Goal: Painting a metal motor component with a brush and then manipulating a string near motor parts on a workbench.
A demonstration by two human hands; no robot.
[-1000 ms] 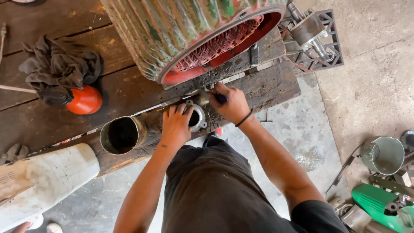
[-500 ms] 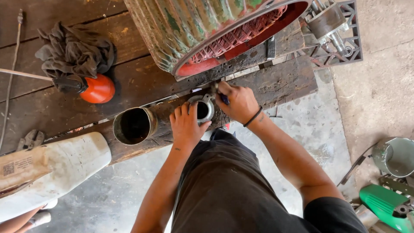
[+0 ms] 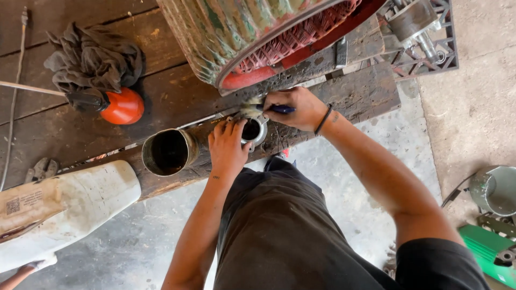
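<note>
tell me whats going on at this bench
A person stands at a wooden bench. The left hand steadies a small metal ring at the bench edge, while the right hand holds a brush with its bristles at the ring's rim. An open can sits just beside the left hand, and a big motor stator lies behind.

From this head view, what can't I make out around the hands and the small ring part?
- Small metal ring: its near side is hidden under the left hand.
- Brush: most of the handle is covered by the right hand.
- Big ribbed motor housing: cut off by the top edge.
- Open can: inside too dark.
</note>
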